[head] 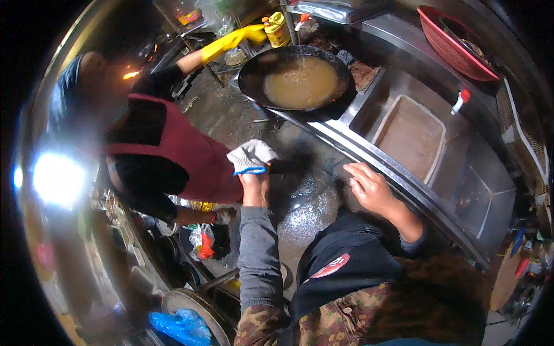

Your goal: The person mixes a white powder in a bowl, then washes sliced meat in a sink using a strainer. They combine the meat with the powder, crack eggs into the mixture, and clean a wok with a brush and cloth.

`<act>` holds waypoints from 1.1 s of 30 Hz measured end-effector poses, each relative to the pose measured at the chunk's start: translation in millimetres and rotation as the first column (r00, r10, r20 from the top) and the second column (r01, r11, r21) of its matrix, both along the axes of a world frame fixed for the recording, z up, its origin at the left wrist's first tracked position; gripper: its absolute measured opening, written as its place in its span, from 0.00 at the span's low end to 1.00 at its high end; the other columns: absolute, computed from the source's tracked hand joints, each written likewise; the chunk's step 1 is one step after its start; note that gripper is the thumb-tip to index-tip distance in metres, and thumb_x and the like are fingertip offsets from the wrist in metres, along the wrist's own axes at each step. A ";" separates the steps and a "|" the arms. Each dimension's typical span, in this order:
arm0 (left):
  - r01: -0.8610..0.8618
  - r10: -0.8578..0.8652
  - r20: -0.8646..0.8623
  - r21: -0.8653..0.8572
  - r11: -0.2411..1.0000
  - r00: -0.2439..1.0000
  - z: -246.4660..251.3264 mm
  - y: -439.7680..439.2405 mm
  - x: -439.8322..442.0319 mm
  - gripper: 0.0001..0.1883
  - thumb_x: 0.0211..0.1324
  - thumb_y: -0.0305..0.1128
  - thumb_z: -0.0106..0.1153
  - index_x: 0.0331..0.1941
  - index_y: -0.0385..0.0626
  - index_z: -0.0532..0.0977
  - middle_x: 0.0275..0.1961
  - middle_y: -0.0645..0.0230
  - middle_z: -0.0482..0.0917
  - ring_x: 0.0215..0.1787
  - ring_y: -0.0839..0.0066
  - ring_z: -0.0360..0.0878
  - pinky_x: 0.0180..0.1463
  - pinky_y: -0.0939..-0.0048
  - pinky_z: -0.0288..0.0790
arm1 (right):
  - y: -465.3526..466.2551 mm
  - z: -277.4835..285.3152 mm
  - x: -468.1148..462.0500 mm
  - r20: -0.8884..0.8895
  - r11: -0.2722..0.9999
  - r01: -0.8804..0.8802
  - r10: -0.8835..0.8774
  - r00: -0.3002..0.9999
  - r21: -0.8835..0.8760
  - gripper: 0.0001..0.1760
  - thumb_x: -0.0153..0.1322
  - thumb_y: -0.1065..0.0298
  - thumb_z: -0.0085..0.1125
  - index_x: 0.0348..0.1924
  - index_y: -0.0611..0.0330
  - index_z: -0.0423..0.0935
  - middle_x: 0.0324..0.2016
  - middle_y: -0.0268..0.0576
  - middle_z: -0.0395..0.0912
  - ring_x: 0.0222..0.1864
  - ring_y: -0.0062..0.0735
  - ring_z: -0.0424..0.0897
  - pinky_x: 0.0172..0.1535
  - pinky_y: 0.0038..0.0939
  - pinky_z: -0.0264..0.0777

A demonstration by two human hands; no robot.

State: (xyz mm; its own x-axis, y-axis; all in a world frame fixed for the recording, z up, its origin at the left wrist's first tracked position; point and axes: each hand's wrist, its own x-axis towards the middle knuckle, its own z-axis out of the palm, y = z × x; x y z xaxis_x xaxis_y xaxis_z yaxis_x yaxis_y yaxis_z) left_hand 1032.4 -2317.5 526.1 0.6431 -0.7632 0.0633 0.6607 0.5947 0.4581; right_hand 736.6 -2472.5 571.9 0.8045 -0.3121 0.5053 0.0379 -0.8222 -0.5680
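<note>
My left hand [256, 172] is held out in front of me, its fingers hidden by a white knitted work glove [252, 155] with a blue cuff edge. Whether the glove is worn or gripped is unclear; a dark shape beside it is too dim to name. My right hand [368, 187], bare and holding nothing, is raised with fingers apart near the front edge of a stainless steel sink [368, 151]. Beyond both hands, a large black wok [251, 82] rests on the steel counter, with cloudy brownish liquid [303, 82] inside.
A co-worker in a maroon apron [194, 160] stands at left, one arm in a yellow rubber glove [229, 42] reaching towards a yellow jug [277, 30]. The sink holds a plastic tub [375, 132] of murky water. A pink basket [454, 47] stands behind. Wet floor [309, 212] lies below.
</note>
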 end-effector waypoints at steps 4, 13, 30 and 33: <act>-0.372 0.274 0.271 0.437 0.819 0.923 -31.6 -47.0 85.1 0.29 0.64 0.65 0.41 0.37 0.47 0.74 0.30 0.66 0.78 0.29 0.69 0.76 0.31 0.69 0.71 | -48.6 -13.9 19.4 -0.058 0.998 0.063 -0.062 0.996 0.009 0.18 0.68 0.76 0.54 0.52 0.65 0.73 0.46 0.51 0.76 0.45 0.49 0.79 0.45 0.40 0.75; -0.434 0.246 0.358 0.725 0.534 0.901 -44.4 -113.7 173.2 0.25 0.68 0.54 0.46 0.52 0.43 0.73 0.47 0.68 0.78 0.45 0.75 0.76 0.41 0.67 0.72 | -226.5 -69.2 105.7 -0.137 0.892 0.333 -0.304 0.943 0.305 0.17 0.70 0.72 0.53 0.52 0.62 0.73 0.46 0.53 0.75 0.45 0.55 0.78 0.47 0.43 0.73; -0.449 0.151 0.429 0.779 0.437 0.891 -18.5 -111.9 164.9 0.14 0.64 0.32 0.57 0.50 0.36 0.77 0.47 0.66 0.82 0.47 0.76 0.79 0.54 0.76 0.69 | -491.6 -161.1 320.9 -0.416 0.926 0.191 -0.322 0.850 -0.326 0.23 0.64 0.70 0.59 0.53 0.48 0.72 0.54 0.49 0.72 0.56 0.52 0.72 0.51 0.44 0.72; -0.444 0.158 0.416 0.817 0.368 0.896 -13.2 -115.1 164.6 0.14 0.64 0.32 0.57 0.50 0.37 0.77 0.46 0.66 0.82 0.46 0.77 0.79 0.54 0.76 0.69 | -485.9 -154.7 300.2 -0.532 0.898 0.259 -0.422 0.734 -0.356 0.20 0.64 0.69 0.58 0.50 0.51 0.72 0.48 0.50 0.76 0.50 0.53 0.76 0.48 0.46 0.73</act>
